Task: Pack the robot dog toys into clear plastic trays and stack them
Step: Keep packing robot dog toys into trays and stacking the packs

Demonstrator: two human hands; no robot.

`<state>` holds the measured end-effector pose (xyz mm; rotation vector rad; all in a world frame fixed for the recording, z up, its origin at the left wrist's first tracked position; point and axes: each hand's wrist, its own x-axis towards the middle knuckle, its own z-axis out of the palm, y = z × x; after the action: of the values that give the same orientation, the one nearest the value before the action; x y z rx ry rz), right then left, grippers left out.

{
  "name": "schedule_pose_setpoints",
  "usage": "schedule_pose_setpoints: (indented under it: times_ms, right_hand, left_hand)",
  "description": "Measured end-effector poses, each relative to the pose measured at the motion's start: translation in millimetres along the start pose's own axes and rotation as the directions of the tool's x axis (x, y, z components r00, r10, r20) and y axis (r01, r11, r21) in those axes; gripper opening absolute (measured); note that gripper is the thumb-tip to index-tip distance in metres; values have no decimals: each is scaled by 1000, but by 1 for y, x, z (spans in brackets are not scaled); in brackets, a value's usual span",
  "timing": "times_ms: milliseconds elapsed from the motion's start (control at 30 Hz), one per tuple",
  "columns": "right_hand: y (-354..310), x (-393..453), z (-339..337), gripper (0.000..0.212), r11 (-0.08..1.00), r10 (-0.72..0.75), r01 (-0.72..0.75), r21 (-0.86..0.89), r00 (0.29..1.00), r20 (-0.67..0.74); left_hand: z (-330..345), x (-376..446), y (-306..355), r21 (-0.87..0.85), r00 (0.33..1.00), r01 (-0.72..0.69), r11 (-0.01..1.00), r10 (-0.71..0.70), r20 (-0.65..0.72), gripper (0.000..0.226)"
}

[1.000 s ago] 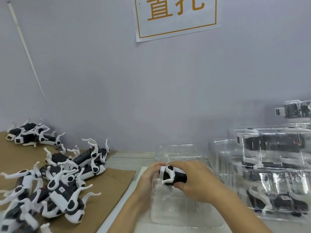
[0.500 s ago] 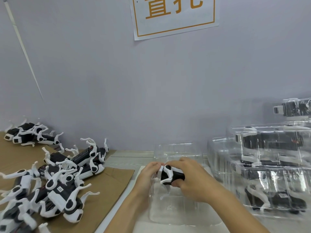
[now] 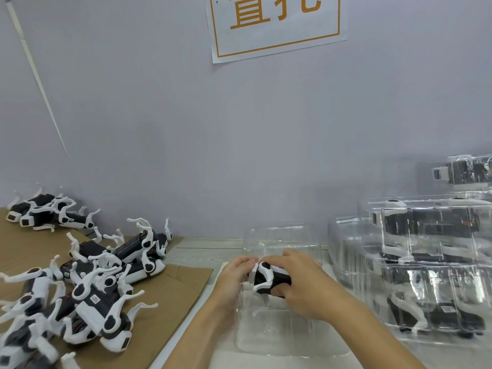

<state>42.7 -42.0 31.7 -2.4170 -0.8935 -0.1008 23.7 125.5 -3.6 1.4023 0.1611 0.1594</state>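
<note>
Both hands, left (image 3: 235, 275) and right (image 3: 298, 286), grip a robot dog toy (image 3: 269, 278) over a clear tray (image 3: 279, 339).

Obstacles: heap of loose robot dogs (image 3: 87, 286) on cardboard (image 3: 170, 296) at left; stacked packed trays (image 3: 426, 265) at right. Open tray (image 3: 279, 241) stood between them.

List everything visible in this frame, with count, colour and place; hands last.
Robot dog toy: one, black and white, held over the open tray at centre.
Open tray: one, clear plastic, on the table in front of the person.
Loose toys: a pile, count unclear, black and white, on the cardboard at left.
Cardboard: brown sheets, left side.
Packed trays: a stack, clear, toys inside, right side.
Paper sign: one, white with orange characters, on the wall.
Left hand: grips the toy's end.
Right hand: grips the toy's body.
</note>
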Motion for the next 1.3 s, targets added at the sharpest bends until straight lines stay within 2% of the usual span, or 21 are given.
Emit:
schedule_pose_setpoints:
  times_ms: [133, 533, 667, 733, 800, 1033, 1200, 1300]
  right_hand:
    - [0, 0, 0, 38, 1000, -3, 3, -2, 1000, 26]
    - [1, 0, -1, 35, 1000, 7, -6, -14, 998, 60]
    - [-2, -1, -2, 30, 999, -3, 7, -47, 996, 89]
    - [-3, -1, -3, 39, 999, 5, -1, -42, 995, 98]
    - [-2, 0, -3, 47, 1000, 17, -15, -26, 996, 91]
    - [0, 0, -1, 43, 999, 36, -37, 15, 996, 78]
    - [0, 1, -1, 30, 1000, 26, -26, 1, 995, 99]
    - [-1, 2, 0, 38, 999, 52, -52, -2, 992, 112]
  left_hand:
    - [-1, 1, 0, -17, 1000, 22, 1000, -22, -6, 19]
    - [-2, 2, 2, 76, 999, 45, 996, -43, -24, 17]
    - [-1, 2, 2, 159, 999, 40, 986, -36, -30, 31]
    - [-1, 2, 2, 186, 999, 32, 982, -25, -40, 33]
    - [-1, 1, 2, 180, 999, 23, 983, -16, -42, 30]
    - [-2, 2, -1, 100, 999, 37, 994, -34, -30, 27]
    - [-4, 7, 3, 231, 995, 95, 968, -86, -46, 40]
    - [-5, 10, 6, 287, 992, 127, 950, -120, -40, 47]
